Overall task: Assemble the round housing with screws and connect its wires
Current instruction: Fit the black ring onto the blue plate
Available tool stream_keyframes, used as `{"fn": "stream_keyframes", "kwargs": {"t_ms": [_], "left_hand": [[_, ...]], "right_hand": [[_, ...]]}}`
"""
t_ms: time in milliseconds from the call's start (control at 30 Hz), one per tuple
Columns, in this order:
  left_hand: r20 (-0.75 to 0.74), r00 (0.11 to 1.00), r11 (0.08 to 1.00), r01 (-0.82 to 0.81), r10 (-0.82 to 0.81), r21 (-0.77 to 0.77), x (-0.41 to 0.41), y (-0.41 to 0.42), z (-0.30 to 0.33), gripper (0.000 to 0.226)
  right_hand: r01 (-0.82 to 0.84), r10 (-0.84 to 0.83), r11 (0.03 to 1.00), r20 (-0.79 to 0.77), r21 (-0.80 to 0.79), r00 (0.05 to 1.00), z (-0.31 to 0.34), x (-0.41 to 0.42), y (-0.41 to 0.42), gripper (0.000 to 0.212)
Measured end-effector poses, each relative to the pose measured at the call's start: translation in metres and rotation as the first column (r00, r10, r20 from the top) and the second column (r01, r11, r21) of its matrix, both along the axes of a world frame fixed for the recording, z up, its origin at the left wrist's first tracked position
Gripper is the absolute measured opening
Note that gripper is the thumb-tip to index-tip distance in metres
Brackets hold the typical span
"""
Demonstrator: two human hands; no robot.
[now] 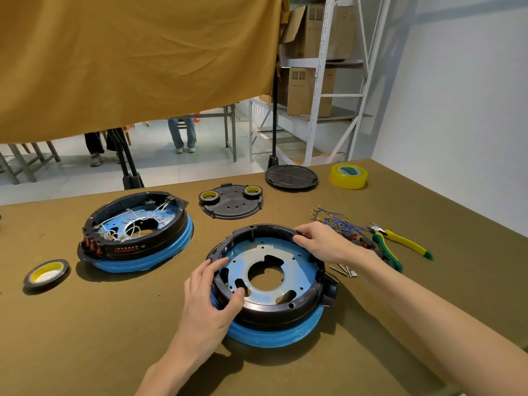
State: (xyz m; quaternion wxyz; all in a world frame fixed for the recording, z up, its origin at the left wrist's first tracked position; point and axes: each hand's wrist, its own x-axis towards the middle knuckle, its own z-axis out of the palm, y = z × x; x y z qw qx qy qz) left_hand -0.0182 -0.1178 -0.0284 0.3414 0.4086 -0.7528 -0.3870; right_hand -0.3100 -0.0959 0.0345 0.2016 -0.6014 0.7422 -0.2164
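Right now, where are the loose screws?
Head view: the screws lie on the table, just right of the held housing, under the right hand's wrist, near the pliers.

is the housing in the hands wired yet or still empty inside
Empty: the housing held by the left hand and right hand shows only its bare blue plate, no wires.

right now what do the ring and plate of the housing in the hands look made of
The outer ring looks like moulded black plastic: semi-gloss, with cast bosses and screw holes. The inner plate looks like sheet metal: flat, with punched cutouts and a bluish mirror sheen, possibly from a film.
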Motion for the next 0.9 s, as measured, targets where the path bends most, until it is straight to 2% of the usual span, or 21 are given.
{"fn": "stream_keyframes", "kwargs": {"t_ms": [300,400,467,600,667,700,800,900], "left_hand": [[0.024,1.000,1.000,-0.011,0.011,-0.007,0.001,0.003,0.007,0.055],[-0.018,0.999,0.985,-0.049,0.046,-0.168,0.001,0.004,0.007,0.057],[-0.002,1.000,0.960,-0.001,0.000,-0.281,0.002,0.001,0.011,0.053],[0.079,0.994,0.899,0.103,-0.077,-0.426,0.002,-0.005,0.024,0.028],[0.103,0.984,0.905,0.175,-0.146,-0.387,-0.006,-0.007,0.034,0.020],[0.135,0.972,0.908,0.228,-0.192,-0.352,-0.014,-0.007,0.039,0.023],[0.297,0.895,0.884,0.405,-0.332,-0.232,-0.051,-0.007,0.049,0.047],[0.408,0.821,0.866,0.484,-0.399,-0.127,-0.091,-0.006,0.049,0.066]], "right_hand": [[0.054,-0.053,0.998,0.021,-0.040,0.998,-0.007,0.004,0.001,0.027],[0.087,-0.085,0.994,0.044,-0.064,0.995,-0.013,0.004,0.001,0.027],[0.110,-0.104,0.991,0.079,-0.079,0.991,-0.017,0.004,0.003,0.030],[0.188,-0.167,0.974,0.166,-0.123,0.972,-0.026,-0.003,0.014,0.048],[0.210,-0.183,0.966,0.176,-0.153,0.967,-0.031,-0.006,0.019,0.050],[0.211,-0.181,0.964,0.182,-0.161,0.967,-0.033,-0.006,0.021,0.050],[0.222,-0.179,0.958,0.226,-0.182,0.957,-0.033,-0.005,0.020,0.047],[0.237,-0.169,0.958,0.355,-0.160,0.920,-0.027,-0.001,0.017,0.036]]}}
